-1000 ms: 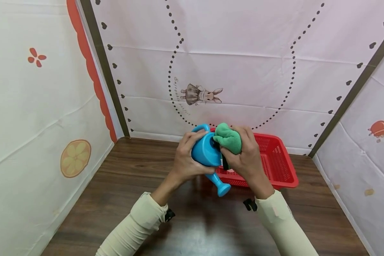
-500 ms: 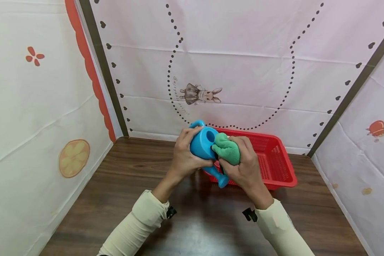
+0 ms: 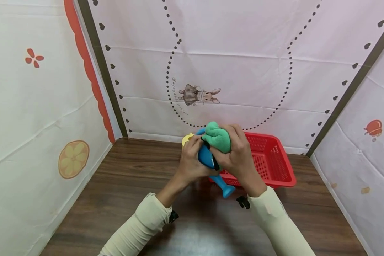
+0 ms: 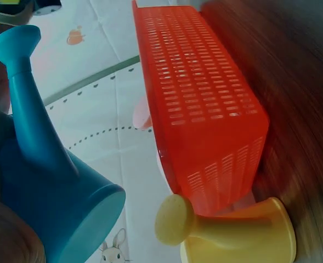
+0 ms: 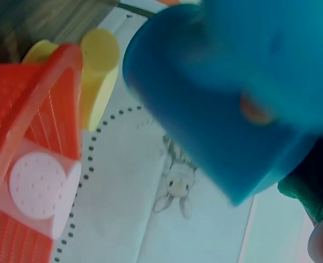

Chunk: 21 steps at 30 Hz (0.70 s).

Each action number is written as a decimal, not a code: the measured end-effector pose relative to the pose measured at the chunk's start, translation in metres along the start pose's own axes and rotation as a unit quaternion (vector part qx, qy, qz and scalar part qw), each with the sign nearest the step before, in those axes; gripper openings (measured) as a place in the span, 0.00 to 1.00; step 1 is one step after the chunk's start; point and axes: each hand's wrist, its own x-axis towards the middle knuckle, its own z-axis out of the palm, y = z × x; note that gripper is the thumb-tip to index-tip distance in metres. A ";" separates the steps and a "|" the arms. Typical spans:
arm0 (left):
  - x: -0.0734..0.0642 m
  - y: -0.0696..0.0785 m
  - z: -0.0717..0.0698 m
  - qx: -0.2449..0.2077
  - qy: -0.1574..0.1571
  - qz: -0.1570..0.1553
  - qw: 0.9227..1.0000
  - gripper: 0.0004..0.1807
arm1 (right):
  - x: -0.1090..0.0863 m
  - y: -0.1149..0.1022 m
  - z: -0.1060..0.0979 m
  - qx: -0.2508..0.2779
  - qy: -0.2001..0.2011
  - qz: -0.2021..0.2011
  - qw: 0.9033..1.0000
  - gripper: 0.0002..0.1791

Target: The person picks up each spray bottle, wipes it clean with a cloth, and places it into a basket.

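My left hand [image 3: 190,160] grips a blue watering can [image 3: 206,157] above the table, its spout [image 3: 224,187] pointing down toward me. In my right hand [image 3: 240,151] is a bunched green cloth [image 3: 220,138] with a black strip along its edge. The cloth lies against the can's top and hides its opening in the head view. From the left wrist, the blue can's spout [image 4: 32,109] and base show close up. The right wrist view has the blue can [image 5: 205,109] large and blurred, with a bit of cloth [image 5: 304,194] at the right.
A red perforated basket [image 3: 286,167] stands on the wooden table [image 3: 140,167], behind and right of the hands. Inside it is a pale pink sprinkler head [image 5: 38,183]. A yellow watering can [image 4: 238,235] stands beside the basket's left end. Printed cloth walls enclose the table.
The cloth went down along the can's side, baring the opening, then back up and left over the top. The right hand has shifted left. The yellow can now shows behind the left hand.
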 end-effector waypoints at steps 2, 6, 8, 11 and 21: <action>0.000 0.001 -0.001 -0.016 0.000 -0.007 1.000 0.51 | 0.003 0.005 -0.001 0.003 0.000 0.018 1.000 0.28; 0.001 0.003 -0.005 -0.031 0.017 -0.021 0.999 0.55 | 0.003 0.013 -0.004 0.001 -0.007 0.049 0.999 0.29; 0.002 0.002 -0.008 -0.027 0.028 -0.027 0.999 0.56 | 0.001 0.016 -0.006 -0.002 -0.013 0.062 0.998 0.30; 0.005 0.002 -0.012 -0.022 0.035 -0.039 0.998 0.56 | -0.004 0.018 -0.009 -0.009 -0.019 0.082 0.996 0.31; 0.006 -0.003 -0.019 -0.020 0.061 -0.075 0.995 0.54 | -0.030 0.011 -0.008 -0.002 -0.020 0.103 0.994 0.31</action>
